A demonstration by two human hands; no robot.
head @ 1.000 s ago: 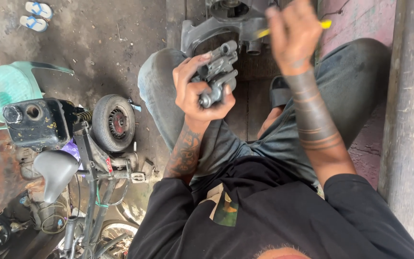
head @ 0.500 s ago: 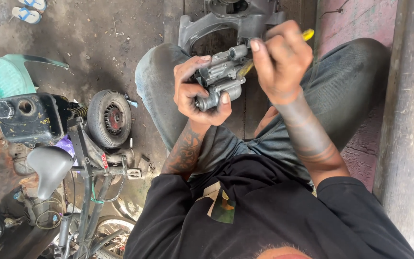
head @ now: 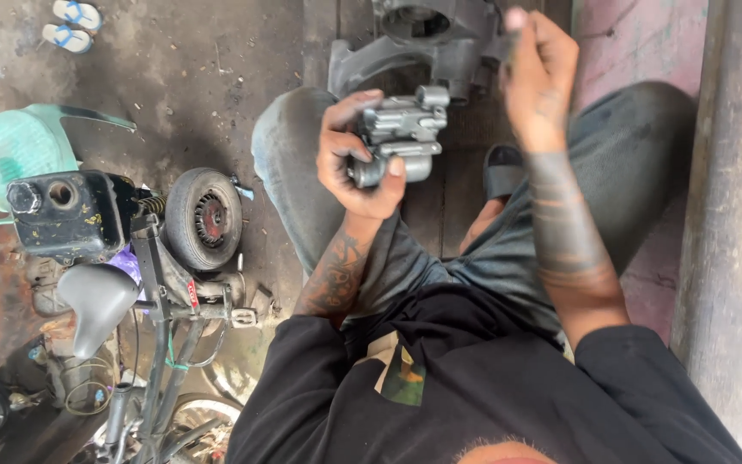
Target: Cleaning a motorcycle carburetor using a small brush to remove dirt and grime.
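- left hand (head: 355,163) clenched round a grey metal engine part (head: 398,131), held over the lap.
- right hand (head: 539,73) raised beside it, fingers curled; any tool hidden, cannot tell.
- step: judged mid-inspection of the part; next calls for a steady grip.
- engine casing (head: 427,39) sits beyond the knees.

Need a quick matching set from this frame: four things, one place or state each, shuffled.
Things:
1. grey metal part
2. sandals
3. small wheel
4. green chair

Places:
A. top left corner of the floor
B. gripped in the left hand
C. left edge, beside the black tank
D. on the floor beside the person's knee

Pairs: 1-B, 2-A, 3-D, 4-C
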